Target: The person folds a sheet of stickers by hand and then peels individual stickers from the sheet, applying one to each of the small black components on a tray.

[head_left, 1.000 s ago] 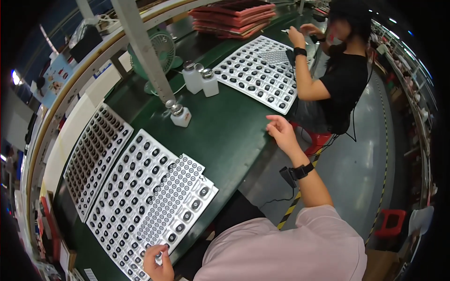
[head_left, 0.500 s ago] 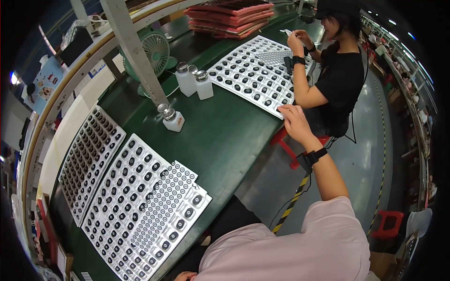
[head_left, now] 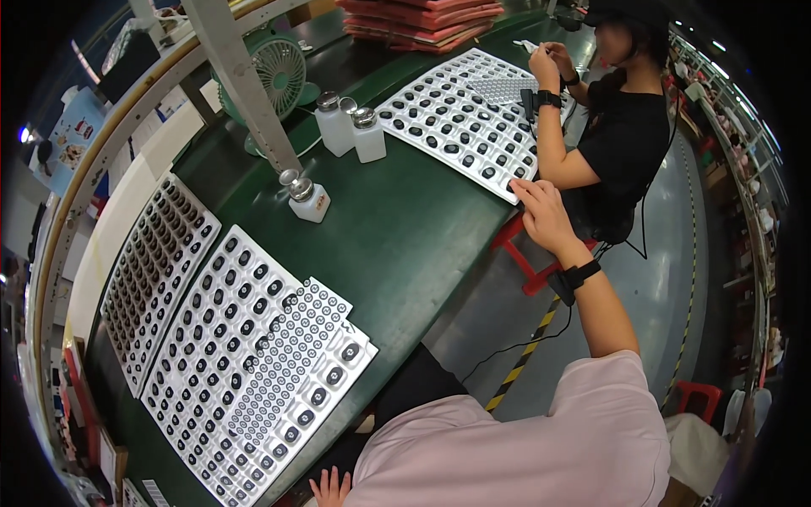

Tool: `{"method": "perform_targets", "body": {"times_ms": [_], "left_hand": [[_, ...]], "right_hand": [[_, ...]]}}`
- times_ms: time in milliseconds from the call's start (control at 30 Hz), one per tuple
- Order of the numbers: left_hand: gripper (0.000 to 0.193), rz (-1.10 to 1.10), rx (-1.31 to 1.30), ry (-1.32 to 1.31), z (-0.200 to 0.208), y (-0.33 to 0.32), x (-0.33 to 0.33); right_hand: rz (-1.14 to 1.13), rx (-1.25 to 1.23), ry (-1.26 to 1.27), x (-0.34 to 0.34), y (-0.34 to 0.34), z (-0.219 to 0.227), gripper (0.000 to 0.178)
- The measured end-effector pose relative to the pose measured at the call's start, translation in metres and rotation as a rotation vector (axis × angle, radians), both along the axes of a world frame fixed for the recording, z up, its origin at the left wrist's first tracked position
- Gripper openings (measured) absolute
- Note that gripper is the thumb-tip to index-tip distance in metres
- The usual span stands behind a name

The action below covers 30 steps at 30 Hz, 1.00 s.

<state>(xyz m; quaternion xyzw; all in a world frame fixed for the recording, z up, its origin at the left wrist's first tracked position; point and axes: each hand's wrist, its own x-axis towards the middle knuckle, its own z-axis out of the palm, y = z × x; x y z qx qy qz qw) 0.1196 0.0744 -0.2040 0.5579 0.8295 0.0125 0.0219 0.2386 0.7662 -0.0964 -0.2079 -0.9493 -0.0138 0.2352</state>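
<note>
My right hand [head_left: 547, 215] reaches out to the near right corner of a white moulded tray [head_left: 498, 191] that holds rows of small black oval parts. Its thumb and fingertips close round a black part [head_left: 514, 186] in that corner pocket, which they partly cover. Low at the bottom edge, my left hand [head_left: 331, 487] lies by my lap, fingers spread and holding nothing. Closer to me, another white tray [head_left: 359, 358] of black parts lies on the green table, with a sheet of round printed stickers [head_left: 287, 363] across it.
Beside the nearer tray stands a tilted tray [head_left: 156, 262] of dark parts. White bottles with metal tops [head_left: 309, 203] stand near a metal post [head_left: 241, 84] and green fan [head_left: 279, 74]. Red trays [head_left: 422, 24] are stacked beyond. A co-worker [head_left: 625, 127] sits at the far tray, handling something white.
The view has shifted a little, and more of my left hand's spread fingers shows. My right hand stays at the far tray's corner, with its fingertips on the black part.
</note>
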Motion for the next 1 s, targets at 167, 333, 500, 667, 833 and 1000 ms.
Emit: {"method": "perform_targets", "body": {"times_ms": [167, 333, 500, 667, 833, 1000], "left_hand": [[0.037, -0.029, -0.002, 0.177, -0.041, -0.019, 0.001], [0.036, 0.077, 0.019, 0.029, -0.040, -0.016, 0.006], [0.031, 0.046, 0.018, 0.149, -0.041, -0.013, 0.006], [0.045, 0.070, 0.074, 0.024, -0.012, 0.004, 0.010], [0.046, 0.093, 0.033, 0.015, -0.017, 0.001, 0.013], [0.026, 0.042, 0.089, 0.259, -0.058, -0.014, 0.004]], "right_hand": [[0.013, -0.003, 0.088, -0.001, -0.004, -0.002, 0.054], [0.015, -0.043, 0.136, -0.005, -0.010, 0.003, 0.049], [-0.018, -0.053, 0.193, -0.009, -0.026, 0.006, 0.050], [0.074, -0.049, 0.182, -0.023, -0.059, 0.001, 0.048], [0.185, -0.136, 0.172, -0.041, -0.092, -0.007, 0.047], [0.228, -0.206, 0.218, -0.045, -0.105, -0.026, 0.039]]}}
